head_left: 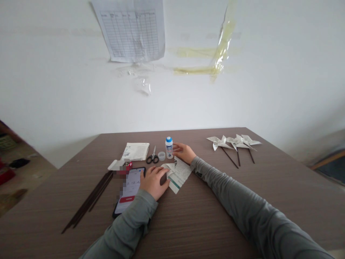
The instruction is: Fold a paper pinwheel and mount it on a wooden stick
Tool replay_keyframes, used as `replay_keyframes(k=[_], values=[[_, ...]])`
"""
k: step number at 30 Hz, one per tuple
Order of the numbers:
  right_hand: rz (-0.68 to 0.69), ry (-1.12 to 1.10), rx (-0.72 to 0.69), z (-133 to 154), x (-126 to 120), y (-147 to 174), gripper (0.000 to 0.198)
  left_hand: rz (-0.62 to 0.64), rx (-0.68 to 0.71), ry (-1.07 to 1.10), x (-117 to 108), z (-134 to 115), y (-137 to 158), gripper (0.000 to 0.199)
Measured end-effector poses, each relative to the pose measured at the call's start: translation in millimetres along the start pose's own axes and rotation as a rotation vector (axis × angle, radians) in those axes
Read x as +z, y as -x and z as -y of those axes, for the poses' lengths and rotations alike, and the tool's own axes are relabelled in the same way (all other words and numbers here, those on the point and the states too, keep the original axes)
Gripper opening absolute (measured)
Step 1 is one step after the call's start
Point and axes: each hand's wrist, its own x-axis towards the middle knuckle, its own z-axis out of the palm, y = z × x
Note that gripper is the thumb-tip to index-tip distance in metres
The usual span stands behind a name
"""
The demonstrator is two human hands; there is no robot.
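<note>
A square of printed paper (181, 176) with a green stripe lies on the table, its far-left corner folded inward. My left hand (155, 181) holds down its left side, fingertips on the folded flap, thumb at the near edge. A white glue bottle (169, 149) with a blue top stands upright just beyond the paper. My right hand (185, 153) is at the bottle's right side, fingers stretched towards it and apart; whether they touch it I cannot tell. A small translucent cap (161, 156) and black-handled scissors (152, 158) lie left of the bottle.
A phone (129, 194) lies under my left wrist's left side. Dark thin sticks (88, 199), a small red box (126, 168) and a stack of paper (136, 151) are at left. Three paper pinwheels (222, 142) on sticks lie at the back right. A wall (188, 108) rises behind the table.
</note>
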Motion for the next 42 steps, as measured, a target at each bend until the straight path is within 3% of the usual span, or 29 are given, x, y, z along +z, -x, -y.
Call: replay_keyframes(k=[3, 6, 11, 16, 21, 25, 32, 42], values=[[-0.03, 0.045, -0.027, -1.5, -12.3, 12.3, 0.055, -0.001, 0.012, 0.007, 2.5, 0.2, 0.6, 0.051], [-0.007, 0.204, -0.164, -4.0, -28.8, 32.2, 0.048, -0.022, 0.028, 0.019, 6.0, -1.8, 1.8, 0.051], [0.145, 0.452, -0.439, -5.8, -52.4, 73.6, 0.038, -0.068, 0.061, 0.024, 12.0, -7.0, 3.9, 0.048], [0.287, 0.637, -0.61, 1.5, -58.4, 109.0, 0.024, -0.084, 0.08, 0.016, 14.9, -9.0, 4.2, 0.046], [0.356, 0.699, -0.559, 13.5, -54.1, 128.2, 0.017, -0.064, 0.07, 0.01, 12.0, -13.0, 4.9, 0.046], [0.33, 0.668, -0.482, 18.8, -49.7, 129.5, 0.015, -0.061, 0.05, 0.035, 8.2, -17.7, 5.4, 0.045], [0.31, 0.595, -0.484, 16.9, -49.3, 126.7, 0.016, -0.048, 0.041, 0.026, 6.7, -19.2, 5.5, 0.045], [0.328, 0.653, -0.486, 17.4, -49.6, 124.0, 0.019, -0.031, 0.036, 0.011, 3.4, -23.2, 7.0, 0.046]])
